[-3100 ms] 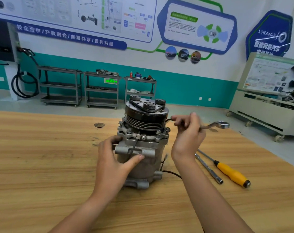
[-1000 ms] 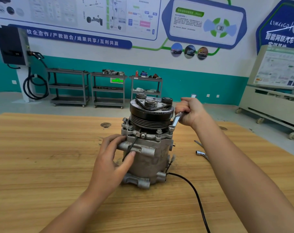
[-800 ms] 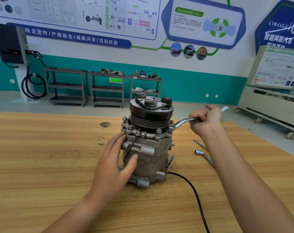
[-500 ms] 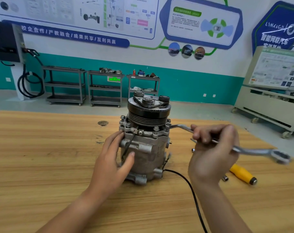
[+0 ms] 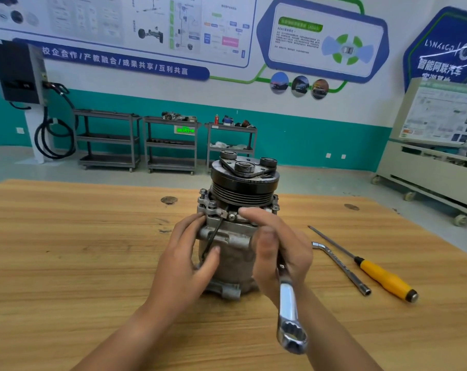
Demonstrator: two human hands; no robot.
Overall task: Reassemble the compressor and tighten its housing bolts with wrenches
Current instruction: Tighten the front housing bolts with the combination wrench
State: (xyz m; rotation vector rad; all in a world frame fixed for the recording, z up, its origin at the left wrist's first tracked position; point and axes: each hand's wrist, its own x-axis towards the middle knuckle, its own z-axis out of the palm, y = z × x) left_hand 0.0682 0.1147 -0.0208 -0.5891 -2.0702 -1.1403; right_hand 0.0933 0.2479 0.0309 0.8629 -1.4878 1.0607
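Compressor upright (black ribbed pulley uppermost).
Left hand presses grey housing, fingers straight; right hand grasps wrench.

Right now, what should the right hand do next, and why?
Probably seat the wrench on a front bolt and swing it. The right hand grips its shank by the compressor, with the free ring end toward the camera and the far end hidden behind the hand. The left hand rests on the compressor, steadying it.
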